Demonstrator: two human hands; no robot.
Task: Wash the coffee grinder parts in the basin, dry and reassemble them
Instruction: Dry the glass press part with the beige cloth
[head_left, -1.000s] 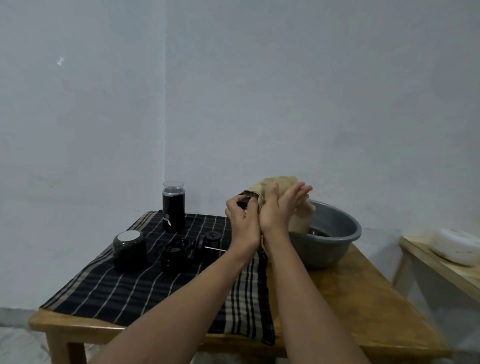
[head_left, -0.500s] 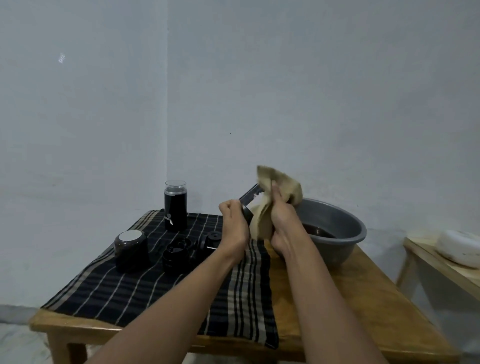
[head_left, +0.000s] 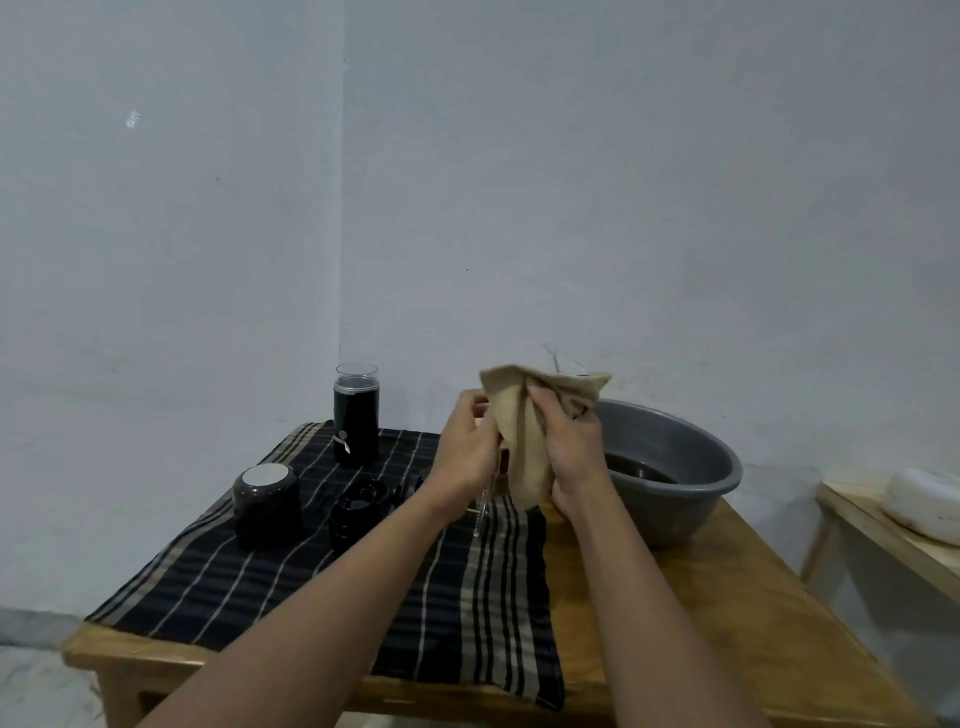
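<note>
Lifted higher and spread wider than 0.5 s ago, with the dark handle that stuck out then now covered: crumpled beige cloth (head_left: 524, 441), held up between 2 hands in front of the left rim of a round grey plastic basin (head_left: 691, 467). Right hand (head_left: 571, 447) clenched on the cloth from the right, fingers buried in its folds. Left hand (head_left: 467, 441) curled against the cloth's left edge, gripping a small grinder part (head_left: 500, 465) mostly hidden by fabric. Thin clear piece (head_left: 483, 512) dangling just below that hand, its link to the part unclear. Dark water low in the basin, at the far right of a wooden surface (head_left: 701, 623). Spread over the surface's left half, a black cloth with pale stripes (head_left: 311, 597), carrying a tall black cylindrical grinder body with clear top (head_left: 356, 415) at the back, a squat dark jar with white lid (head_left: 267, 506) at front left, and 1 cluster of black ring-shaped parts (head_left: 358, 512) just beside it. Off to the right, a white lumpy object (head_left: 924, 501) on a second wooden surface (head_left: 883, 540).
</note>
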